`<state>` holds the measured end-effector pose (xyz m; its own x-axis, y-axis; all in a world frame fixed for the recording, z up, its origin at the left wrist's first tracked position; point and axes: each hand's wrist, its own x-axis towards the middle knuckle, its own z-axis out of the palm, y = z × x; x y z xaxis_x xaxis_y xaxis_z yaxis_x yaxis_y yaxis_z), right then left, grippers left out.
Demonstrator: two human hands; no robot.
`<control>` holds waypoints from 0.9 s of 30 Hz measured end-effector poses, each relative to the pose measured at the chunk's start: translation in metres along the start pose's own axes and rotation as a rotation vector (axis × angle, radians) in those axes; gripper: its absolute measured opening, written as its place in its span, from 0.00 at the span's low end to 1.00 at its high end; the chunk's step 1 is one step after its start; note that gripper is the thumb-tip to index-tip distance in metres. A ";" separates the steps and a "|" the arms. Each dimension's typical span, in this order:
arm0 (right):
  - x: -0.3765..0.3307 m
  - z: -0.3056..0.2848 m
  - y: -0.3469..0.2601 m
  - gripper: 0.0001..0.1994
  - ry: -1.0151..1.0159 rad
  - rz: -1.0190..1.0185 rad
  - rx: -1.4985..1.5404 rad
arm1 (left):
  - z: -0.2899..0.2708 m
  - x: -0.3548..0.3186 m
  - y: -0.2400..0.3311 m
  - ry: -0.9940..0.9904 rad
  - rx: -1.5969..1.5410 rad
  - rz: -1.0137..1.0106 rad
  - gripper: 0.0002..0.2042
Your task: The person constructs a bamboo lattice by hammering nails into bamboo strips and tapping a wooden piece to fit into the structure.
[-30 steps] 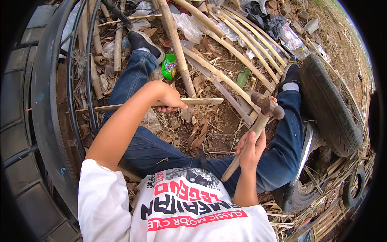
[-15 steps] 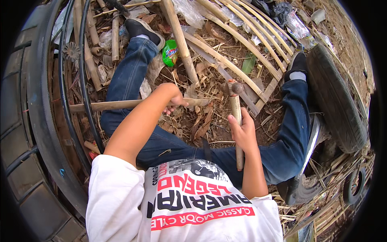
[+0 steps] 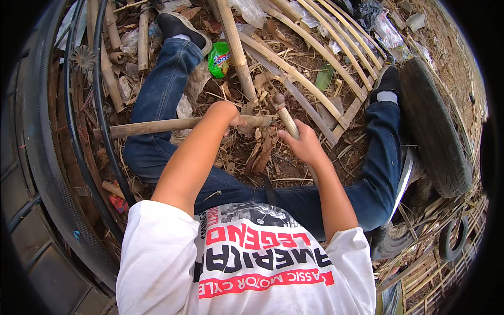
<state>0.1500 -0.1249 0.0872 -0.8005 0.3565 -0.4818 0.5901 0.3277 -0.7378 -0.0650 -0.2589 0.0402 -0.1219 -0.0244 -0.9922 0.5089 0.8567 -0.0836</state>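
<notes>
My left hand [image 3: 229, 116] is closed round a wooden pole [image 3: 163, 126], with its fingers partly hidden behind the wrist. The pole lies nearly level, running from the black metal bars at the left, over my left leg, to the middle. My right hand [image 3: 305, 143] grips the pale handle of a hammer [image 3: 287, 124]. Its rusty, rounded head sits just above the pole's right end; I cannot tell whether the two touch. Beneath both hands is brown soil with dry leaves and straw.
Beyond my hands lies a frame of curved bamboo strips [image 3: 315, 94], with an upright bamboo pole [image 3: 237, 52] beside it. A green wrapper [image 3: 219, 60] lies near my left shoe. Black metal bars [image 3: 101, 94] flank me at left, a worn tyre [image 3: 436, 126] at right.
My right hand has moved left and a little away from me, bringing the hammer's head close to the pole's end. The pole's right end has risen slightly in view; my left hand still holds it.
</notes>
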 end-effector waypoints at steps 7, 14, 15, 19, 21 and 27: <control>0.010 0.014 0.034 0.20 -0.057 0.057 -0.052 | -0.015 -0.013 0.022 0.093 0.137 -0.005 0.33; 0.006 0.027 0.024 0.20 0.033 0.028 -0.092 | -0.022 -0.021 0.020 0.073 0.214 0.024 0.33; 0.013 0.034 0.047 0.21 0.036 0.060 -0.169 | -0.021 -0.022 0.022 0.068 0.220 0.034 0.33; 0.014 0.019 0.045 0.21 0.060 0.157 -0.107 | -0.023 -0.011 0.016 0.018 0.137 0.026 0.35; 0.009 0.011 0.022 0.20 0.027 0.172 -0.020 | -0.017 -0.015 0.012 -0.036 0.066 -0.025 0.36; 0.016 0.033 0.063 0.21 0.006 0.170 -0.123 | -0.013 -0.011 0.016 -0.042 0.114 0.035 0.35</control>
<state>0.1711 -0.1277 0.0173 -0.6882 0.4207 -0.5912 0.7250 0.3665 -0.5832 -0.0671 -0.2382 0.0506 -0.0677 -0.0191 -0.9975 0.6060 0.7935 -0.0563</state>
